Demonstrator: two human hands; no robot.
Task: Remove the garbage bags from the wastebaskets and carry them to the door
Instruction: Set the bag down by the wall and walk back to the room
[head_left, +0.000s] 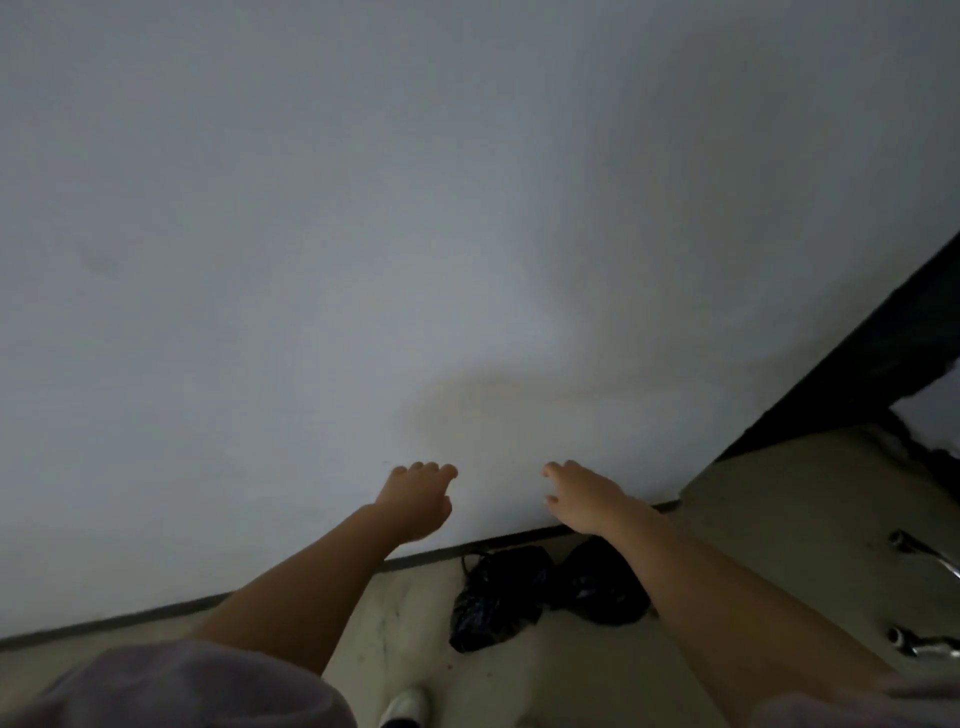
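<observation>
Fingers of left hand (415, 501) loosely curled, gripping nothing; right hand (582, 493) fingers slightly apart, empty. Both raised before pale grey wall (363, 234). Two crumpled black plastic garbage bags (545, 592) on beige floor (769, 519), touching, at wall base, 6 o'clock of hands.

matt wall, glossy plastic bags
two black crinkled plastic garbage bags (545, 592) shine faintly on the smooth pale floor (779, 519); shiny chrome metal tubes (919, 556) gleam beside the flat white wall (363, 260).

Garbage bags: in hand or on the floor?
On the floor. Both black garbage bags lie by the wall's base; left hand and right hand are empty above them.
</observation>
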